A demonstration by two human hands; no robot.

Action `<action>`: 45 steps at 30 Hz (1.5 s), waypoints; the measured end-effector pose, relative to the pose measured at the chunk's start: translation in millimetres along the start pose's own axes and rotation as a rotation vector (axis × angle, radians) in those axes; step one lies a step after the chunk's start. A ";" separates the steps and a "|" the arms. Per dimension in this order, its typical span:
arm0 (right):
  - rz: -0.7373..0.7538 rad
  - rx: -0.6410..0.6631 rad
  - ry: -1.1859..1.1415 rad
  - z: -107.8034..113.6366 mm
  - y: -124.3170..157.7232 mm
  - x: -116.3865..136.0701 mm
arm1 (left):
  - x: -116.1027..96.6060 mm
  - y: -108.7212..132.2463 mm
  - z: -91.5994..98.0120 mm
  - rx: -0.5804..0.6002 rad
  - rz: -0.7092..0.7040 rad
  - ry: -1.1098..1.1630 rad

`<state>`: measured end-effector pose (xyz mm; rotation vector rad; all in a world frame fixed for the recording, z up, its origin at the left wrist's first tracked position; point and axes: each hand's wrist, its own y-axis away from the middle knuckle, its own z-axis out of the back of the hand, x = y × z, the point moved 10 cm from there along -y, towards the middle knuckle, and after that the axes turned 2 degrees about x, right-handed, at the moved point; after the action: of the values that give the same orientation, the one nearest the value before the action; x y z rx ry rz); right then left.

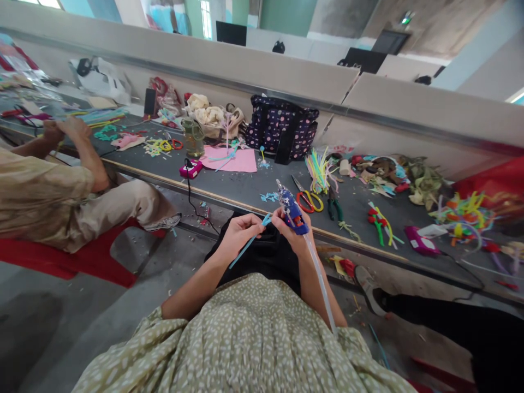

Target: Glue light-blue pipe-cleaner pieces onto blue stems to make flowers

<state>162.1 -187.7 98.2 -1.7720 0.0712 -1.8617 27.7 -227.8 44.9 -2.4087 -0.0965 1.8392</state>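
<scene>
In front of my lap, my left hand (pixel 242 233) pinches a light blue strip (pixel 245 250) whose long end hangs down to the left; its upper end (pixel 266 219) looks folded or looped. My right hand (pixel 298 232) is wrapped round a blue glue gun (pixel 290 210), nozzle pointing up and away, a clear glue stick (pixel 321 278) trailing from its back over my forearm. The right fingertips are close to the looped end of the strip; whether they touch it is unclear. Small blue pieces (pixel 269 196) lie on the table just beyond my hands.
On the dark table (pixel 229 185) are scissors (pixel 305 201), pliers (pixel 334 206), a bundle of coloured strips (pixel 321 172), a pink sheet (pixel 241 160), a jar (pixel 192 139) and a dotted bag (pixel 282 128). A person (pixel 73 185) works at the left; another person's leg (pixel 429 314) shows at right.
</scene>
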 end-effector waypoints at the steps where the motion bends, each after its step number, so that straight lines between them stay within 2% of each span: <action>1: 0.005 -0.002 0.004 0.1 0.0 0.9 | -1.1 0.4 -0.1 0.001 -0.009 -0.016; 7: 0.008 -0.023 0.039 2.5 -0.3 3.7 | -7.7 1.3 -4.2 0.028 -0.042 -0.072; 15: 0.009 0.011 0.065 1.4 -0.3 6.0 | -11.9 1.7 -6.5 0.060 -0.072 -0.117; 27: 0.011 0.011 0.112 1.4 0.2 4.7 | -19.2 2.5 -10.3 0.056 -0.095 -0.139; 45: 0.025 0.028 0.118 1.6 0.4 4.3 | -17.9 1.6 -9.9 0.071 -0.125 -0.156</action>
<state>163.9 -189.4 102.1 -1.6346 0.1108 -1.9382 32.5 -232.0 64.4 -2.1584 -0.1873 1.9360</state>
